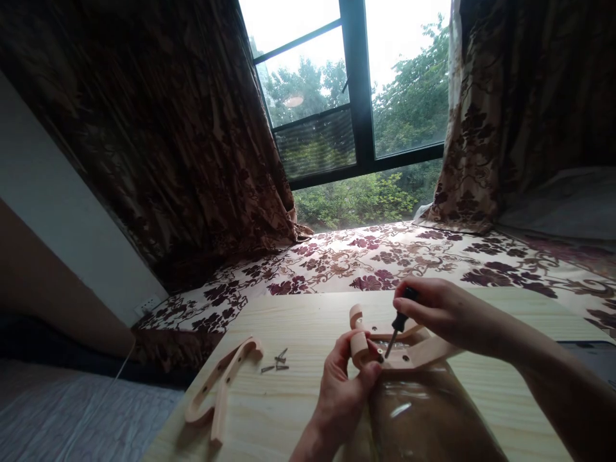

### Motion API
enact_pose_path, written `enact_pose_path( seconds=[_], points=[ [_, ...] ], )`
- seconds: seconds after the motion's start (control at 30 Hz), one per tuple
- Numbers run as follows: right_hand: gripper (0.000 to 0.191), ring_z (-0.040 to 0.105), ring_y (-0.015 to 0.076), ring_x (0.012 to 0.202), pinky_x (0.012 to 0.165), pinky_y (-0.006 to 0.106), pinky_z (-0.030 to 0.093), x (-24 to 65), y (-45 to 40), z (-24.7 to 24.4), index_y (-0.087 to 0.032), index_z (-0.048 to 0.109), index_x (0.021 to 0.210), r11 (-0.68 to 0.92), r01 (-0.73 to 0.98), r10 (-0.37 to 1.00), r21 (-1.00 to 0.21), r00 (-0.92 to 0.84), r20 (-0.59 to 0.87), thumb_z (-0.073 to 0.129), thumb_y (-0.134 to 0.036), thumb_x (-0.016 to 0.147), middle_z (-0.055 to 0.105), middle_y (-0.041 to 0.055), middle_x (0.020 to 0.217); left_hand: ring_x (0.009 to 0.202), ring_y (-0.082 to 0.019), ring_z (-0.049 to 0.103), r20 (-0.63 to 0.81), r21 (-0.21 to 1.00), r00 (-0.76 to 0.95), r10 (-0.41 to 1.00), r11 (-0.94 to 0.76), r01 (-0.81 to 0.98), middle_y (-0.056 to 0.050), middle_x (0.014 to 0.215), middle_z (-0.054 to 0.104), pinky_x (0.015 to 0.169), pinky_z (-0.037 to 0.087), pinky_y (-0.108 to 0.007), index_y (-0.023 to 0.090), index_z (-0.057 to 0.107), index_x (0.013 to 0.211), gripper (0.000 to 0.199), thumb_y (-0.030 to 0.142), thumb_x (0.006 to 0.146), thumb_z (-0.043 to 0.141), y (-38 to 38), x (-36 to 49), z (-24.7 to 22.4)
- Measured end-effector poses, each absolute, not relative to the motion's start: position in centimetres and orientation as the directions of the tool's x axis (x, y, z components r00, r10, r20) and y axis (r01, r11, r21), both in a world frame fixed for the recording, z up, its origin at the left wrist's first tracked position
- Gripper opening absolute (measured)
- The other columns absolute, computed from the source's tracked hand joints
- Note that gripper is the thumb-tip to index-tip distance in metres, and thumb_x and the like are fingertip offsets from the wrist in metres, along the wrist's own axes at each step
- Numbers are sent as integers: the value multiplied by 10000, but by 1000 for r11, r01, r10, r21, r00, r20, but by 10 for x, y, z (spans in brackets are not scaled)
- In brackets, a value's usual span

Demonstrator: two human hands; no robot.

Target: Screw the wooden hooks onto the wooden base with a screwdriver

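My right hand [436,311] is closed round the black handle of a screwdriver [400,319], whose shaft points down at a curved wooden piece [414,357]. Beside the screwdriver tip, my left hand [344,378] pinches the left end of that piece, near a small screw [380,352]. A second wooden piece [356,314] lies just behind it. Both rest at the far end of a shiny brown wrapped package [423,410]. Dark holes show along the wood. Whether the tip touches the screw is hard to tell.
Two more curved wooden pieces [220,391] lie at the left of the pale wooden table [293,410], near several loose screws [280,360]. A dark flat object [590,359] is at the right edge. Behind are a floral-covered ledge [332,260], curtains and a window.
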State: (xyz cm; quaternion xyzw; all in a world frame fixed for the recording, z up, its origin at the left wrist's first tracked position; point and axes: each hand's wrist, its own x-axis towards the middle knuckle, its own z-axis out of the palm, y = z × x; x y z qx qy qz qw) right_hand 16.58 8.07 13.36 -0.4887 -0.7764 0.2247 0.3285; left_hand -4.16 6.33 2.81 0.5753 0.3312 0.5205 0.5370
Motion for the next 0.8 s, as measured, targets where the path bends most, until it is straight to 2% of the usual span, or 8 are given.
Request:
enact_pose_path(
  seconds=[0.13,0.4,0.8],
  points=[
    [238,517,166,597,562,279,387,168,82,136,-200,576,748,422,643,905,-639,-248,347,478,-387,857,607,11,654,860,-130,544,233,962,245,941,-187,-197,18,927,628,811,422,-249,239,625,1078,359,340,756,748,64,-41,26],
    [233,502,154,583,539,266,371,159,79,133,-190,593,755,410,615,911,-673,-240,335,485,-362,869,625,12,646,869,-152,548,240,963,229,943,-203,-175,4,926,630,842,418,-275,222,632,1061,385,360,729,768,65,-40,28],
    [232,520,156,615,578,268,398,155,77,133,-200,573,759,426,561,905,-710,-279,322,480,-368,889,582,-7,662,786,-119,495,199,968,237,951,-153,-200,24,854,590,766,390,-240,215,629,958,328,362,708,783,63,-37,32]
  ],
)
